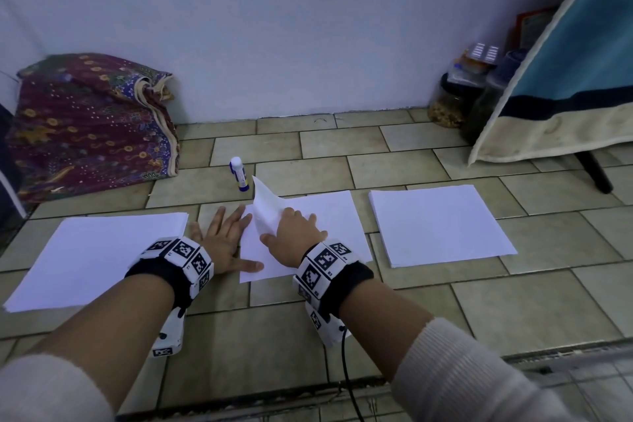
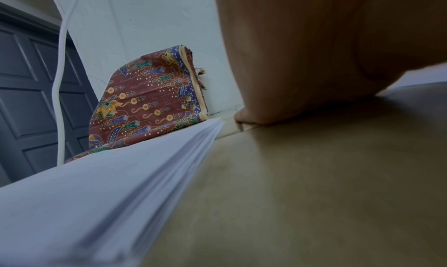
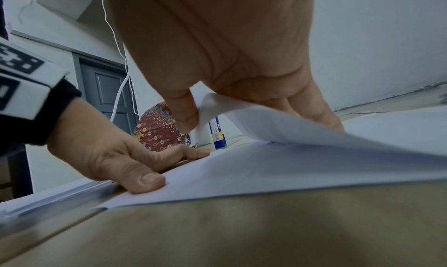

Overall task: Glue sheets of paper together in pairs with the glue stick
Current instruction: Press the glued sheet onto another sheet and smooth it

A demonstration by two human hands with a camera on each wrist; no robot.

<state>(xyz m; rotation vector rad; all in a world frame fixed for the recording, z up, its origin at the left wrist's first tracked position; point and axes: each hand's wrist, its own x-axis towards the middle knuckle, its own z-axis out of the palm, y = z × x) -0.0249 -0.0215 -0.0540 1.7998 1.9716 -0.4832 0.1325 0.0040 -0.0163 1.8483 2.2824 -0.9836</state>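
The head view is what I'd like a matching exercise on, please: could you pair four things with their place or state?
Things:
1. glue stick
2. left hand
3. right hand
4. patterned cloth

Places or states:
A. pinches the lifted corner of the top sheet
B. bundled against the wall at far left
C. stands upright on the floor tiles beyond the middle sheets
D. lies flat, thumb pressing the left edge of the bottom sheet

Pairs: 1-C, 2-D, 3-A, 4-B
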